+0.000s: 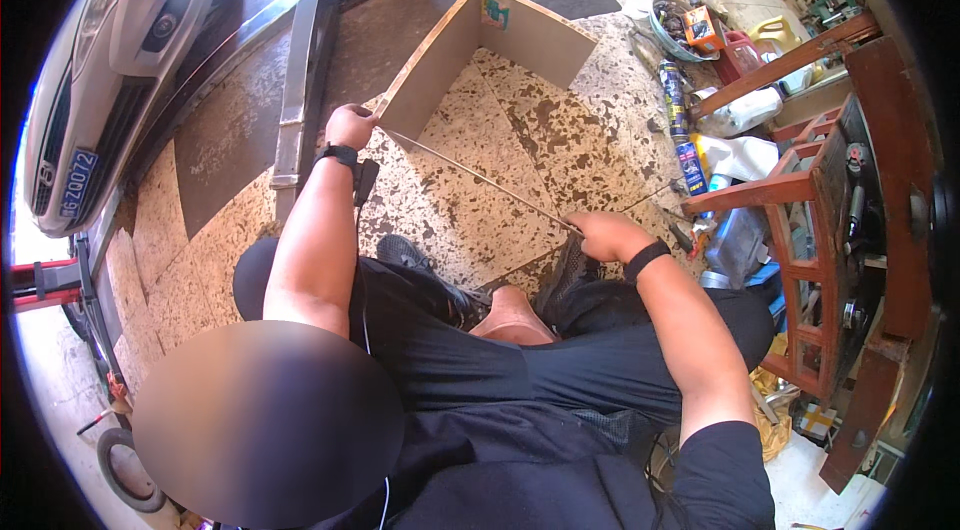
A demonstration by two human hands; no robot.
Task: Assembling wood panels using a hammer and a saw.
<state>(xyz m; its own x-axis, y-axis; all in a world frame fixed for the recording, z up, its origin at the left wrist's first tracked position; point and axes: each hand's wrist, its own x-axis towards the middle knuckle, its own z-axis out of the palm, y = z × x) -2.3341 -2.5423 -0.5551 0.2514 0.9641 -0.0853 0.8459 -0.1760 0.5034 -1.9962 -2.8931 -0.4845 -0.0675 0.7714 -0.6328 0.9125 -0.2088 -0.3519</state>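
Two joined wooden panels (440,65) stand on edge on the floor, forming an L with pale brown faces and a green mark near the far corner. At the near end of the longer panel, my left hand (350,127) is closed, its fingers against the panel's end. From there a thin, straight strip (480,178) slants down to the right, above the floor. My right hand (607,235) pinches the strip's other end, near my right foot. Whether the strip is a rod or a measuring tape is too fine to tell.
A silver car (130,60) and a steel lift arm (300,95) are on the left. Along the right lie spray cans (675,95), a bucket of parts (672,25), plastic bottles (740,158) and a reddish wooden frame (800,230). The floor (470,230) is speckled and worn.
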